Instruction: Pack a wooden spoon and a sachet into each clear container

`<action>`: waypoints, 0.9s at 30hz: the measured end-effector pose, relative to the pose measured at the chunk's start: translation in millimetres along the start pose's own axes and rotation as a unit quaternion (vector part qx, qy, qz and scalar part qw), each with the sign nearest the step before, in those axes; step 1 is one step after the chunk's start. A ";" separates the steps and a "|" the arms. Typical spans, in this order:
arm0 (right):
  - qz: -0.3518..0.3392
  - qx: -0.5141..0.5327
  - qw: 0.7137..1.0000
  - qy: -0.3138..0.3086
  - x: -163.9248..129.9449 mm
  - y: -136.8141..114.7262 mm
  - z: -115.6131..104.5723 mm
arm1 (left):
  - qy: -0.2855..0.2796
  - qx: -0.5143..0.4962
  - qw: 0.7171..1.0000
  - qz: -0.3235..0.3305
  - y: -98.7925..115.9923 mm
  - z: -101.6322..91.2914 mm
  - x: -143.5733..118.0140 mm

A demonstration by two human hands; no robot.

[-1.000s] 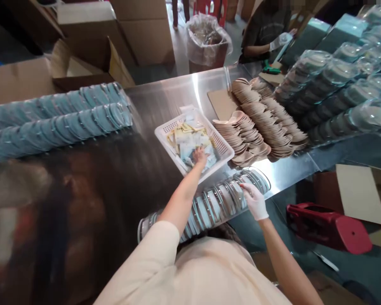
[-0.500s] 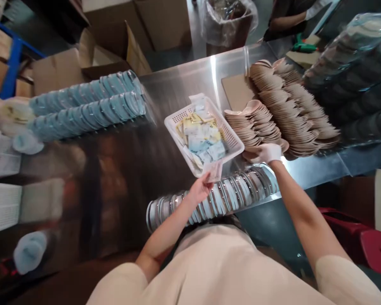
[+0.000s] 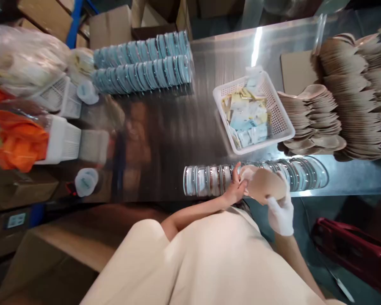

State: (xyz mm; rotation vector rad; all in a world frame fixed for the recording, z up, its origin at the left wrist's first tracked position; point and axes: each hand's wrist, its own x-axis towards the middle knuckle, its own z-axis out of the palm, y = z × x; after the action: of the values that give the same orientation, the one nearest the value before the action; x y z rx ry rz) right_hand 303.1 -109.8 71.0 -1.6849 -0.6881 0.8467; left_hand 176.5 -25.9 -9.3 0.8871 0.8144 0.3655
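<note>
Gloved, my right hand [image 3: 280,212] grips a tan bowl [image 3: 266,185] by its near rim, tipped toward me over the table's front edge. My bare left hand [image 3: 235,188] pinches a small pale sachet [image 3: 247,173] at the bowl's left lip, fingers closed on it; whether the sachet is already inside the bowl, I cannot tell.

Half a second ago that left hand was lifting the sachet away from the white basket [image 3: 281,127], while the right reached onto the nearest stack of bowls [image 3: 311,123]. Now both have come back to meet in front of my chest, so bowl and sachet are together for the first time, and I judge this piece half assembled.

Just behind my hands lies a row of clear lids [image 3: 209,180], on edge along the table's near side. Beyond it sits the basket, holding more sachets [image 3: 246,116] in yellow, white and blue. To its right, more bowls [image 3: 365,84] fan out in long overlapping rows.

Across the steel table [image 3: 165,127], two rows of blue-tinted lids [image 3: 142,63] lie well apart from my work. Far left stand white crates [image 3: 63,140], something orange [image 3: 17,144] and cardboard boxes [image 3: 111,25]. A red stool [image 3: 355,254] lies on the floor at my right.
</note>
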 end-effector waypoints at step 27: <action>-0.283 -0.435 0.809 -0.274 -14.7 88.0 208.6 | -0.131 0.656 0.741 0.055 44.8 -242.6 -61.4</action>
State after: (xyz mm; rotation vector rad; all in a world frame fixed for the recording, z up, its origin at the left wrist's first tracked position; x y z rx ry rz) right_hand 127.0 -28.2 -46.6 -1.8047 -2.1191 0.5863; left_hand -45.5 95.6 -32.9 2.2639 0.6833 -0.3420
